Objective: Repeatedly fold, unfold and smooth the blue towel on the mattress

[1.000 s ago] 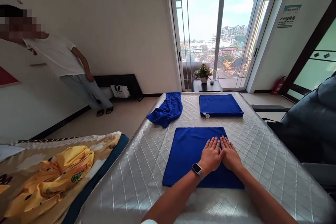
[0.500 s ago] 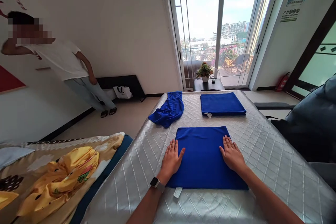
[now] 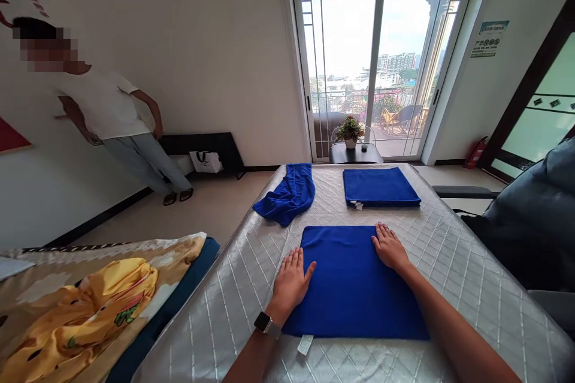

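Observation:
A blue cloth (image 3: 345, 287) lies spread flat in a near-rectangle on the silver quilted mattress (image 3: 233, 311), with a white tag showing at its near left edge. My left hand (image 3: 291, 278) rests flat along the cloth's left edge, fingers stretched out; a watch is on that wrist. At the far right corner, my right hand (image 3: 390, 245) lies open with its palm on the cloth. Beyond it sits a neat stack of folded blue cloths (image 3: 381, 187). A crumpled blue cloth (image 3: 290, 194) is at the mattress's far left.
Left of the mattress is another bed with a yellow bundled cover (image 3: 94, 305). A person (image 3: 112, 108) stands by the left wall near a white bag (image 3: 206, 161). Past the far edge stands a small table with a potted plant (image 3: 350, 131). A dark bulky item (image 3: 534, 209) is on the right.
My right hand has slid up and inward to the cloth's far right corner. The left hand stays at the left edge. The standing person has lowered a raised arm. The view has tilted slightly up.

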Action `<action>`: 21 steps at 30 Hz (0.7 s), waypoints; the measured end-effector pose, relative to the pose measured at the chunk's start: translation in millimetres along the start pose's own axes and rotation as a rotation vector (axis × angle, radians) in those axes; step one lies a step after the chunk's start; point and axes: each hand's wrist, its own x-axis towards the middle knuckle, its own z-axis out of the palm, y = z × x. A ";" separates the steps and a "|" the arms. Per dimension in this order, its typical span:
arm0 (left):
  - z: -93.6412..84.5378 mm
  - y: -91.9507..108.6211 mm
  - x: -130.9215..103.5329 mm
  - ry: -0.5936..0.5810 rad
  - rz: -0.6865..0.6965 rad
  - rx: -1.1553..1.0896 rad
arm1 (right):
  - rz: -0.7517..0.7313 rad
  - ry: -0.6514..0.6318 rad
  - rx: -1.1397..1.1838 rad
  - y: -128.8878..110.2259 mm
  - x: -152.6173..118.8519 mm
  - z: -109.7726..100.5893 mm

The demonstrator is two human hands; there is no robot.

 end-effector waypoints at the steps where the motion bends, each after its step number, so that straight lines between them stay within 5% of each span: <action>1: -3.4 5.2 6.5 0.006 -0.005 0.007 | 0.000 0.005 0.002 0.9 0.5 3.0; 3: -9.4 28.1 23.5 0.030 0.038 0.009 | 0.003 0.015 0.004 2.6 1.4 7.6; 6: -10.6 91.6 54.2 0.046 0.248 -0.045 | 0.007 0.024 0.005 4.5 2.9 11.2; 9: 2.9 164.3 79.5 0.023 0.402 -0.142 | -0.004 0.023 0.004 6.8 3.1 12.8; 12: 23.4 208.3 91.2 0.017 0.417 -0.182 | -0.018 0.014 0.001 8.7 1.9 13.0; 16: 40.4 200.3 91.6 0.025 0.374 -0.161 | -0.012 0.023 0.004 7.0 2.5 11.5; 21: 33.5 125.2 89.0 0.003 0.234 -0.055 | 0.012 0.036 0.029 3.1 4.8 10.5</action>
